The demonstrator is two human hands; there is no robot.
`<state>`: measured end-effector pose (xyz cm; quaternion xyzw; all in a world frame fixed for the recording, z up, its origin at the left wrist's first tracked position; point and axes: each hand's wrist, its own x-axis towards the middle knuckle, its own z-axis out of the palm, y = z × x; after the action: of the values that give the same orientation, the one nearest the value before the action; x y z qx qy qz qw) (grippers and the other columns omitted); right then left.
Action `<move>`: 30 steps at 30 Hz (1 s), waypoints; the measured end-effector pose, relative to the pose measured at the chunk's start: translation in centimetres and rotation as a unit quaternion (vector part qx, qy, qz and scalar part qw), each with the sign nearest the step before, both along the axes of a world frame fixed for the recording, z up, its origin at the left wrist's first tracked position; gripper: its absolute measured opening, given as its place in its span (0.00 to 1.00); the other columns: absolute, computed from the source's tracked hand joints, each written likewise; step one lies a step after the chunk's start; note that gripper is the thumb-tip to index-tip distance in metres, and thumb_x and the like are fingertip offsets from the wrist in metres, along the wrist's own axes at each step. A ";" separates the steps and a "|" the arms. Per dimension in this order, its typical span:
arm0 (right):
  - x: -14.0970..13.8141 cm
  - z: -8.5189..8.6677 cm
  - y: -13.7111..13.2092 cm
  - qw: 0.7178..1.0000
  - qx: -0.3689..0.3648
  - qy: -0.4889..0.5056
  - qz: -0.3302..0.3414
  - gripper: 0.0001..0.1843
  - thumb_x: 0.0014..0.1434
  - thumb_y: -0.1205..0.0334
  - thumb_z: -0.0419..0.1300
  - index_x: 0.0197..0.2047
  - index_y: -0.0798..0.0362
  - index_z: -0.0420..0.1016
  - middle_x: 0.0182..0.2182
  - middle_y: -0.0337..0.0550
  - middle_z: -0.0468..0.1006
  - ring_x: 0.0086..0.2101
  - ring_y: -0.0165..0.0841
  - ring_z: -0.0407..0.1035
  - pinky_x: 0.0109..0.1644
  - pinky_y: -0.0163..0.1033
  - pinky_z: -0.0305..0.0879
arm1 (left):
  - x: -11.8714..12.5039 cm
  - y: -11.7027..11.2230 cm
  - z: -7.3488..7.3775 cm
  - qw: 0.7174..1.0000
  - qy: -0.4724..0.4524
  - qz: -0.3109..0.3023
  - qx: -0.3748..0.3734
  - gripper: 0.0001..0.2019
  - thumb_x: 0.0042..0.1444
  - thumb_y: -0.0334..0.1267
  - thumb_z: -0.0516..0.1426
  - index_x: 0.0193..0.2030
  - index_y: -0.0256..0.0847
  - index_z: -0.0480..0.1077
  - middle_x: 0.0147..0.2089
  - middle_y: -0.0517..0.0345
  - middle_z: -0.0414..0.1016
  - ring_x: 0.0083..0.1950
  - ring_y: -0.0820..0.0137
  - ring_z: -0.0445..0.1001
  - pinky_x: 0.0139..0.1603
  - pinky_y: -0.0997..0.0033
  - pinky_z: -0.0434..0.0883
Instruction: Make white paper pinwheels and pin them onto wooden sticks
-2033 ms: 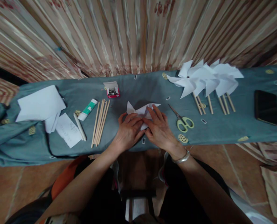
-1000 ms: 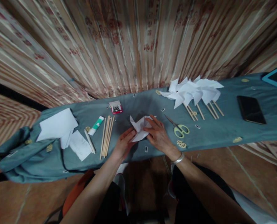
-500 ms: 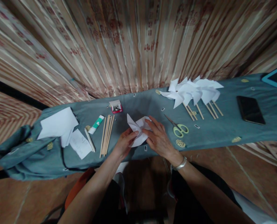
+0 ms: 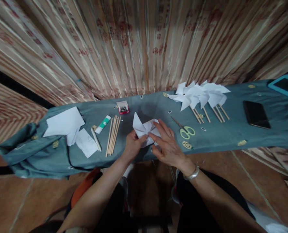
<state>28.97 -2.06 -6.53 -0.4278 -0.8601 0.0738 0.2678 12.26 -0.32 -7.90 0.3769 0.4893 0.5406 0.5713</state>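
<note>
Between my hands is a white paper pinwheel (image 4: 139, 127), its corners folded in towards the middle. My left hand (image 4: 133, 144) grips its lower left side, with the thumb laid on the paper near the centre. My right hand (image 4: 167, 144) holds the right side, one finger pressing close to the centre and others over the right blade. The fingers partly cover the folds. Left of my hands lie several thin wooden sticks (image 4: 113, 136). Beyond them stands a small open box (image 4: 123, 107) of shiny metal pins. Green-handled scissors (image 4: 186, 131) lie to the right.
Several finished pinwheels on sticks (image 4: 194, 95) overlap at the back right. A phone (image 4: 257, 114) and a blue-framed tablet (image 4: 286, 85) lie further right. At the left are white paper sheets (image 4: 63, 121), a glue stick (image 4: 103, 124), a white pen-like stick (image 4: 96, 139) and a written note (image 4: 86, 142).
The pinwheel has turned slightly in my hands, and its left blade points more upright. My right fingers have shifted over the paper towards the centre. The camera view has moved a little.
</note>
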 end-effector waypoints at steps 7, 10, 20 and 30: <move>-0.2 0.9 -0.5 1.000 0.001 0.020 0.003 0.21 0.59 0.66 0.55 0.56 0.56 0.73 0.68 0.60 0.55 0.69 0.50 0.40 0.64 0.60 0.52 | -0.2 0.0 0.1 0.999 0.044 0.017 0.005 0.15 0.36 0.38 0.67 0.34 0.36 0.76 0.31 0.58 0.79 0.30 0.71 0.72 0.36 0.71 0.69; -0.6 1.2 -0.5 0.999 -0.002 0.032 -0.002 0.20 0.59 0.65 0.54 0.54 0.55 0.74 0.67 0.59 0.57 0.69 0.50 0.42 0.63 0.60 0.53 | -0.4 -0.1 0.2 0.999 0.033 0.026 0.001 0.15 0.36 0.38 0.67 0.34 0.36 0.76 0.30 0.58 0.79 0.29 0.71 0.72 0.35 0.71 0.69; -2.1 1.9 -0.3 0.997 0.034 0.066 0.001 0.17 0.60 0.64 0.54 0.52 0.54 0.75 0.66 0.57 0.60 0.69 0.49 0.44 0.64 0.62 0.54 | -0.8 -0.3 1.4 0.998 -0.037 0.050 0.005 0.14 0.35 0.37 0.67 0.32 0.36 0.76 0.30 0.59 0.79 0.28 0.73 0.72 0.34 0.72 0.69; -1.6 2.8 2.2 0.969 0.035 0.232 -0.076 0.15 0.64 0.59 0.54 0.50 0.50 0.78 0.62 0.51 0.69 0.63 0.43 0.60 0.66 0.54 0.58 | -2.9 0.2 2.3 0.994 -0.055 0.094 0.023 0.15 0.34 0.35 0.68 0.32 0.37 0.76 0.32 0.57 0.81 0.31 0.69 0.76 0.39 0.68 0.71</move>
<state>27.40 0.10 -3.74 -0.4535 -0.7413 0.1208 0.4799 9.32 -0.14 -5.56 0.3118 0.4783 0.6227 0.5351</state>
